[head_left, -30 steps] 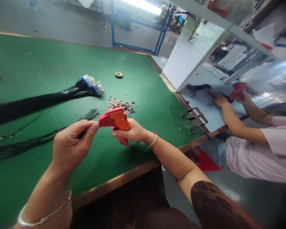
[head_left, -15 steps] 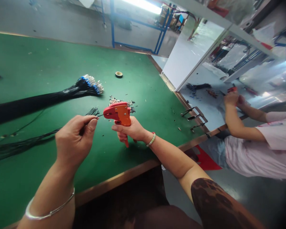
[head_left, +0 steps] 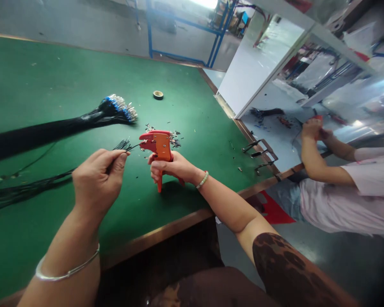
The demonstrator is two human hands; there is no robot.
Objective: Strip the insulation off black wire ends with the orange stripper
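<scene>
Pinched between the thumb and forefinger of my left hand [head_left: 99, 175] is a thin black wire [head_left: 133, 147]. Its tip reaches the parted jaws of a red and orange wire stripper [head_left: 161, 145]; I cannot tell whether it lies inside them. My right hand [head_left: 173, 168] is wrapped round the stripper's handles, holding it above the table. Beneath my left hand runs a loose bundle of black wires [head_left: 28, 192]. Farther back lies a thick black wire bundle [head_left: 51, 132] with blue and silver terminals at its end. Small wire scraps [head_left: 176, 140] are heaped behind the stripper.
A roll of tape [head_left: 158, 95] lies on the green table [head_left: 185, 106]. A black metal frame [head_left: 262, 155] sits by the table's right edge, near a white upright panel [head_left: 262, 64]. At the right, a co-worker [head_left: 336, 179] handles a red tool over another bench.
The stripper's jaws have parted and its handles have spread in my right hand. The wire's tip now sits at the mouth of the jaws rather than deeper in. My camera view has shifted slightly.
</scene>
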